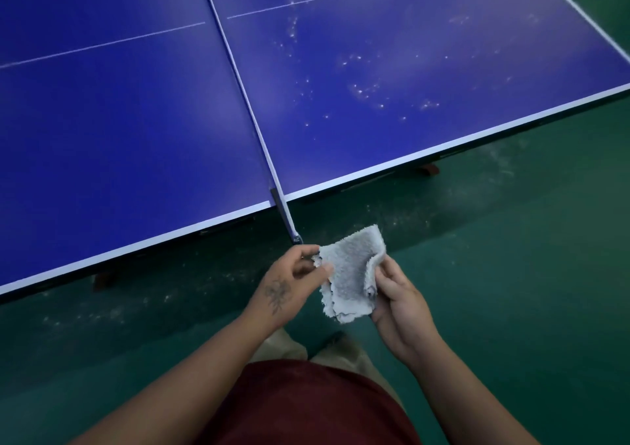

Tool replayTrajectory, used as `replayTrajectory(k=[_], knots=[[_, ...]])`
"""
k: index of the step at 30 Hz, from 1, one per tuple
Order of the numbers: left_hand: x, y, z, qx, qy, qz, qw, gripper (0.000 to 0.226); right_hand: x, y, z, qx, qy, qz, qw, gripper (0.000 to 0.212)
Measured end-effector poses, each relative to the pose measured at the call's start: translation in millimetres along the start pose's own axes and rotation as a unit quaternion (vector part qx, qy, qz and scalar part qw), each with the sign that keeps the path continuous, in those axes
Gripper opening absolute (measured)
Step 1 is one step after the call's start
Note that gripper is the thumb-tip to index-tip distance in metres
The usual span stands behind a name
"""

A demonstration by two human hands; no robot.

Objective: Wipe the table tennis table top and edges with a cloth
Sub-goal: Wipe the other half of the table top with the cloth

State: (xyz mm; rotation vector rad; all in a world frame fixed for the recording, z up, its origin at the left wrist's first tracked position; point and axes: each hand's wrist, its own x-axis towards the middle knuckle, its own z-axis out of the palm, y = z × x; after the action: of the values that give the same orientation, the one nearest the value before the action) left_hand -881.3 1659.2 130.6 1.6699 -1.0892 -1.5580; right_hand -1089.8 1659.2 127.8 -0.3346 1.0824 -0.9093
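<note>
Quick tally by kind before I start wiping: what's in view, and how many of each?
Table: 1
Net: 1
Cloth: 1
Hands: 2 (left hand, right hand)
Total: 5

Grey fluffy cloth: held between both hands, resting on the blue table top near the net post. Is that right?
Not resting on it. In the head view the grey fluffy cloth is held between the left hand and right hand near the net post, but in the air over the green floor, short of the blue table top.
</note>
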Motion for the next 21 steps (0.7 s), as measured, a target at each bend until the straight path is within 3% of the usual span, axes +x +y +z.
replayTrajectory(k=[4,8,12,16,21], knots=[[14,21,18,0.009,0.031,0.038,0.999,0.049,6,-23,-4,0.036,-0.026,0.007,0.999,0.038],[40,34,21,0.015,0.061,0.07,0.996,0.06,27,-46,-8,0.037,-0.011,0.012,0.999,0.049],[75,41,21,0.018,0.072,0.076,0.994,0.062,54,-69,-12,-0.127,0.055,-0.033,0.99,0.038],[112,46,21,0.016,0.073,0.067,0.995,0.061,74,-87,-19,-0.277,0.091,-0.082,0.953,0.073],[147,49,13,0.022,0.074,0.061,0.995,0.068,114,-98,-10,-0.382,0.081,-0.104,0.915,0.078]])
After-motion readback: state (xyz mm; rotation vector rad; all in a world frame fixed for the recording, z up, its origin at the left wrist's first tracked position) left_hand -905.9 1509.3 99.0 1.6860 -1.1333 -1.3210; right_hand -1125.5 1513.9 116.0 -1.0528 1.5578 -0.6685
